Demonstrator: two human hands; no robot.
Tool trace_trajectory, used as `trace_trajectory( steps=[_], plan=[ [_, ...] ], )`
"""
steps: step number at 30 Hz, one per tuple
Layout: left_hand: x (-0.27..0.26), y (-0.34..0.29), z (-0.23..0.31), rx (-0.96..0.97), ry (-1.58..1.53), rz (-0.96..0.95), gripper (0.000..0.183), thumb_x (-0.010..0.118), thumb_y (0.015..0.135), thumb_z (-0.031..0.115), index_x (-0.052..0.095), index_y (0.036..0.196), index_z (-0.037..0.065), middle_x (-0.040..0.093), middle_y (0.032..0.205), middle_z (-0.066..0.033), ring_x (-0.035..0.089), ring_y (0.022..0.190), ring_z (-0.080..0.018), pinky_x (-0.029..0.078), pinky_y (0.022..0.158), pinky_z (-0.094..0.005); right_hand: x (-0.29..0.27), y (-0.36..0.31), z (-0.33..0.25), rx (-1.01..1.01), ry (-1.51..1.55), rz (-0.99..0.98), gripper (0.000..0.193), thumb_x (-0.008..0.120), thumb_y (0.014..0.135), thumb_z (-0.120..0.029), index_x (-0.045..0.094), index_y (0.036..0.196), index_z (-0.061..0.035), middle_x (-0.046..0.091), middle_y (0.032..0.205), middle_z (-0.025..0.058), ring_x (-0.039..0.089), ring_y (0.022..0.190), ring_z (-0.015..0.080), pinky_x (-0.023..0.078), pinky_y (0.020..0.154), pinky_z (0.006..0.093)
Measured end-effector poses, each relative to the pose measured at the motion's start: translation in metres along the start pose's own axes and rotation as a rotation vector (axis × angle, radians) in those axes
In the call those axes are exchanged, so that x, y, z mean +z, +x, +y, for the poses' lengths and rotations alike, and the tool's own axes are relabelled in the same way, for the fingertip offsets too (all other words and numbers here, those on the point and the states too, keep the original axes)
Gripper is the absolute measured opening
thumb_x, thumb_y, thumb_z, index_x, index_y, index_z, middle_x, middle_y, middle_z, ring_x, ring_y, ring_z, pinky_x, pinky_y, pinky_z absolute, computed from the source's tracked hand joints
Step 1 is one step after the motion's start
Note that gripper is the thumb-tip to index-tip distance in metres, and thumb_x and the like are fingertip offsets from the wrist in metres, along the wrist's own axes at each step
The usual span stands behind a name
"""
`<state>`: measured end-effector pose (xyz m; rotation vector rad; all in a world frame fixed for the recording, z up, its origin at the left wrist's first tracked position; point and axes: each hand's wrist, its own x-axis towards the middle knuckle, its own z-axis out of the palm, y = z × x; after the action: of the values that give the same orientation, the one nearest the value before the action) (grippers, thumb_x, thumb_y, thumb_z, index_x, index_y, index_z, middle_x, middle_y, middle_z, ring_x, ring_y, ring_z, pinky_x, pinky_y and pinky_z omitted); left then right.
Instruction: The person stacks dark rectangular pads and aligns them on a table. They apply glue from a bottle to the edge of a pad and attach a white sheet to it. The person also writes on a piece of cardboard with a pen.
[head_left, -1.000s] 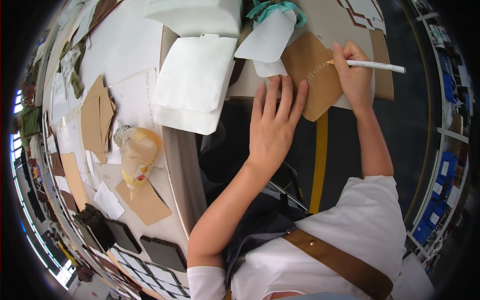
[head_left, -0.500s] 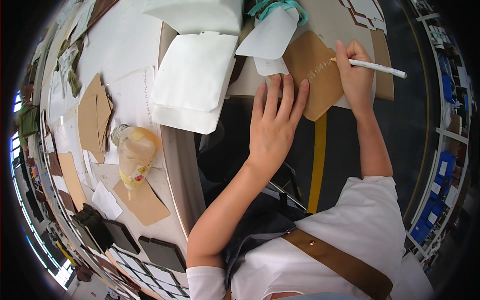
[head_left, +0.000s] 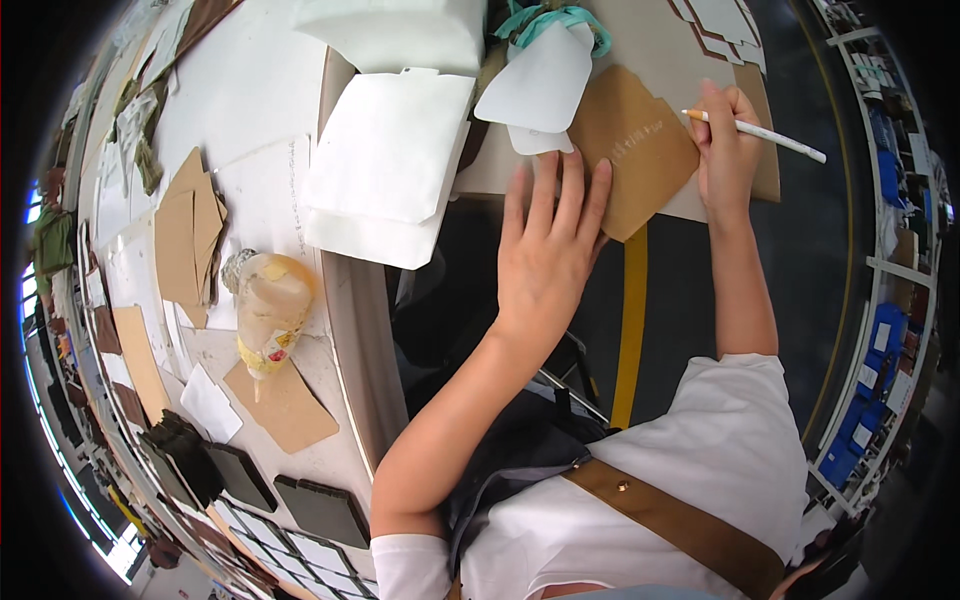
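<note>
A brown card piece (head_left: 640,185) with angled ends lies over the table's near edge, and a line of white handwriting runs across it. My left hand (head_left: 545,260) is spread at its left side, the fingertips reaching the card and the white pieces beside it. In my right hand (head_left: 728,160), a slim white pencil (head_left: 780,138) with a tan tip is pinched between fingers and thumb. Its tip is just right of the writing, near the card's upper right edge; whether it touches cannot be made out. White template-like pieces (head_left: 540,90) lie beyond my left fingertips.
White folded sheets (head_left: 385,150) hang over the left table's edge. Further left are a plastic bottle (head_left: 275,305), brown card pieces (head_left: 185,235) and dark stacked pieces (head_left: 322,510). Turquoise ties (head_left: 560,22) lie at the back. Shelves with blue bins (head_left: 885,335) stand at the right.
My right hand and the pencil have shifted to the right, the tip leaving the end of the writing. The brown card has turned slightly. My left hand is almost where it was.
</note>
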<state>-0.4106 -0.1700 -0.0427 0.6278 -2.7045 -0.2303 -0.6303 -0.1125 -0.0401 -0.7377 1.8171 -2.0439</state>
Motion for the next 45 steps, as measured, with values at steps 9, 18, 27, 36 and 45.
trace_trajectory(
  steps=[9, 18, 27, 36, 45],
  plan=[
    [-0.009, -0.002, -0.013, 0.026, -0.259, 0.024, 0.078, 0.076, 0.078, 0.03, 0.042, 0.143, 0.004, 0.035, 0.148, -0.0235, 0.035, 0.137, -0.0389, 0.03, 0.112, -0.0511, -0.008, 0.0, 0.003, -0.046, 0.195, -0.04, 0.036, 0.059, 0.097, -0.015, 0.038, 0.067, -0.013, 0.042, 0.056, -0.0018, 0.032, 0.05, 0.004, 0.023, 0.047, 0.022],
    [0.016, -0.114, 0.026, -0.092, -0.538, 0.024, 0.062, 0.072, 0.08, 0.008, 0.049, 0.137, 0.005, 0.036, 0.148, -0.0236, 0.038, 0.135, -0.0425, 0.035, 0.108, -0.0489, 0.006, -0.033, -0.001, -0.246, 0.045, 0.076, 0.028, 0.056, 0.099, -0.017, 0.043, 0.075, -0.01, 0.049, 0.069, -0.0015, 0.04, 0.059, 0.0033, 0.03, 0.052, 0.0197],
    [0.092, -0.265, -0.011, -0.502, -0.59, -0.402, 0.036, 0.066, 0.088, 0.023, 0.062, 0.116, 0.0, 0.063, 0.114, -0.0225, 0.06, 0.109, -0.0374, 0.048, 0.094, -0.0437, 0.08, -0.236, 0.067, 0.265, -0.235, -0.803, 0.032, 0.063, 0.095, -0.025, 0.052, 0.078, -0.0003, 0.053, 0.064, 0.011, 0.053, 0.057, 0.0204, 0.042, 0.056, 0.0318],
    [0.1, -0.289, -0.032, -0.597, -0.495, -0.326, 0.034, 0.066, 0.087, 0.026, 0.064, 0.109, 0.001, 0.067, 0.098, -0.02, 0.066, 0.088, -0.0379, 0.052, 0.076, -0.0459, 0.09, -0.306, 0.149, 0.814, -0.013, -0.912, 0.025, 0.051, 0.101, -0.027, 0.049, 0.09, -0.0047, 0.049, 0.064, 0.0019, 0.045, 0.05, 0.0099, 0.036, 0.044, 0.0271],
    [0.108, -0.296, -0.035, -0.667, -0.502, -0.314, 0.037, 0.066, 0.088, 0.03, 0.064, 0.113, 0.002, 0.068, 0.101, -0.0199, 0.066, 0.092, -0.0364, 0.053, 0.08, -0.0446, 0.135, -0.273, 0.111, 1.108, 0.05, -0.985, 0.064, 0.053, 0.098, -0.047, 0.037, 0.136, 0.0008, 0.061, 0.109, 0.0212, 0.068, 0.09, 0.0282, 0.058, 0.079, 0.0393]
  ],
)
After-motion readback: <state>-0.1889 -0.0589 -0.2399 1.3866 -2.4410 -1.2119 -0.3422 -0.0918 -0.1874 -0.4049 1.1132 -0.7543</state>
